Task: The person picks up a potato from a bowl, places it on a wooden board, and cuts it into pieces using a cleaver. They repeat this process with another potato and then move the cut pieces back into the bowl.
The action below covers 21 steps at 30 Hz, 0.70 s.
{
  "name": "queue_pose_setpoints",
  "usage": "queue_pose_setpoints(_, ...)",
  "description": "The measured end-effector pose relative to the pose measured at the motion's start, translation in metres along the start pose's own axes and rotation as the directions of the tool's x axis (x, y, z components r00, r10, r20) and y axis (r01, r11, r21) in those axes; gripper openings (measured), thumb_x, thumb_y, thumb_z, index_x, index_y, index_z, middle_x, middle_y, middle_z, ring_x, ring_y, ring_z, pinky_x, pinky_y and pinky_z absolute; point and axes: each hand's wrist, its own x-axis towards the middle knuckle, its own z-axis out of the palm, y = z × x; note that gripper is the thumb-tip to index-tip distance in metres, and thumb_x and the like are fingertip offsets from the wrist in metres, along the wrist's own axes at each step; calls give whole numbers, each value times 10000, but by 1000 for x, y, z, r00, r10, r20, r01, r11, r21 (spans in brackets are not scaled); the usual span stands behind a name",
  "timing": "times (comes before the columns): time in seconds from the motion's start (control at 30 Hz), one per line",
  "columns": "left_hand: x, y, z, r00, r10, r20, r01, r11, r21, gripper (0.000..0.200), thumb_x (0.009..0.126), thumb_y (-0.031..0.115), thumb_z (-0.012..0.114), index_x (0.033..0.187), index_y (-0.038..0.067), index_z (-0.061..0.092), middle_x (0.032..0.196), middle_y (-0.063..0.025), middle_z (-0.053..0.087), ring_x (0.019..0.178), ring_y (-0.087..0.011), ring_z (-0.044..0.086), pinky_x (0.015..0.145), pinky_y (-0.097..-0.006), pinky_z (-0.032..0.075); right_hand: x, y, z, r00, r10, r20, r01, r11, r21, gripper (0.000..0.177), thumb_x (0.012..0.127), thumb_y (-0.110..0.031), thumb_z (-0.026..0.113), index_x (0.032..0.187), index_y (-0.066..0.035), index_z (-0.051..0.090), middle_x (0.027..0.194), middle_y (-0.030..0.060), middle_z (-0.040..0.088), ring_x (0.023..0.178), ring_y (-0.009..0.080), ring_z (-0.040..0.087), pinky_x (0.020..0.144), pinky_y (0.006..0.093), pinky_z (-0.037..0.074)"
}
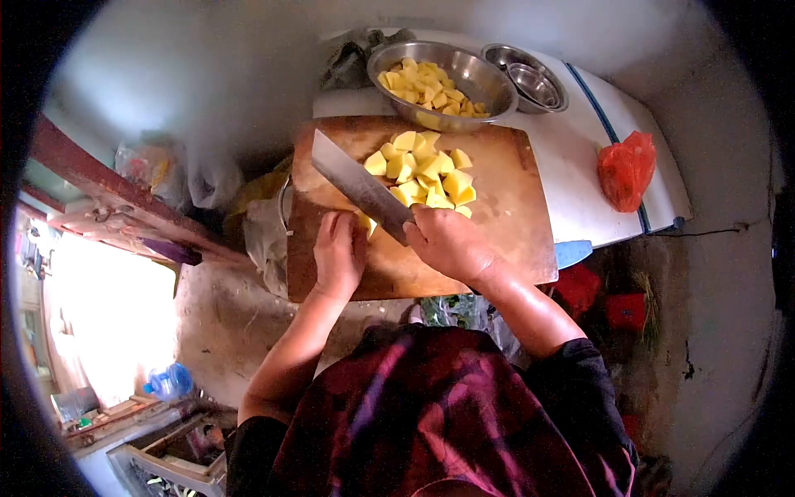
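A broad-bladed knife (pixel 358 184) is in my right hand (pixel 451 242), its blade slanting up to the left over the wooden cutting board (pixel 505 199). My left hand (pixel 337 255) rests on the board's left part, fingers curled against a yellow potato piece (pixel 370 224) that shows only in part beside the blade. Right of the blade lies a heap of cut potato chunks (pixel 429 170). Behind the board stands a large metal bowl (pixel 489 83) with more potato chunks (pixel 424 83) in it.
Smaller metal bowls (pixel 534 85) stand beside the large one. A red plastic bag (pixel 627 171) lies on the white table (pixel 580 195) at the right. A blue object (pixel 573 253) sticks out past the board's right edge. Plastic bags (pixel 267 228) hang at the left.
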Motion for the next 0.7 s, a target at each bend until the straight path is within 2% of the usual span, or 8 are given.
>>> queue_pose_setpoints(0.07,3,4,-6,999,45,4,-45,999,21,249,681,-8,603,921,-1,536,875,-150,517,799,-342,527,659,-390,456,0,-3,2,1000,-28,-12,27,998,-49,246,829,-240,482,803,1,521,685,215,584,660,396,577,601,463,468)
queue_pose_setpoints(0.2,0,0,0,999,15,30,-16,999,34,278,663,-16,605,931,-2,535,876,-146,511,809,-341,526,676,-393,455,18,-4,29,1000,-24,3,24,982,-188,211,818,-208,466,806,-10,539,676,194,598,630,374,592,576,452,483)
queue_pose_setpoints(0.33,0,-1,2,999,33,31,-35,997,70,311,636,-17,612,935,6,530,873,-141,500,825,-338,516,683,-394,453,24,6,31,993,-110,34,114,971,-208,182,768,-157,479,846,-40,595,702,175,623,650,326,631,531,428,505)
queue_pose_setpoints(0.37,1,0,2,999,28,46,-31,997,76,320,629,-17,615,936,8,529,874,-141,497,828,-338,513,685,-394,452,25,26,40,948,-319,-19,295,897,-328,164,768,-175,490,793,-54,598,648,155,612,590,309,626,469,415,494)
queue_pose_setpoints(0.47,2,-2,7,996,74,54,-77,996,52,341,612,-11,624,938,18,529,895,-141,494,846,-341,505,707,-396,446,14,19,37,962,-210,-176,158,950,-271,169,776,-196,496,721,-68,591,621,137,604,558,294,617,445,409,487)
queue_pose_setpoints(0.57,2,-3,3,996,57,64,-62,994,92,329,607,2,635,915,30,525,905,-139,491,873,-344,495,740,-403,436,12,16,28,968,-188,-168,142,957,-253,198,795,-208,487,699,-60,577,625,158,596,564,317,606,476,420,487)
queue_pose_setpoints(0.67,7,-6,2,993,13,113,-23,996,81,327,602,-1,639,901,37,514,910,-135,493,886,-344,491,759,-409,430,12,19,13,999,-24,40,24,1000,11,219,807,-206,469,708,-35,563,622,185,580,582,347,595,518,432,481)
queue_pose_setpoints(0.7,8,-5,3,991,-8,133,-2,997,73,329,599,-4,641,898,40,510,913,-134,493,890,-345,491,767,-412,427,9,18,9,995,-20,93,12,997,83,239,811,-208,458,713,-12,554,629,207,568,605,375,587,560,440,476)
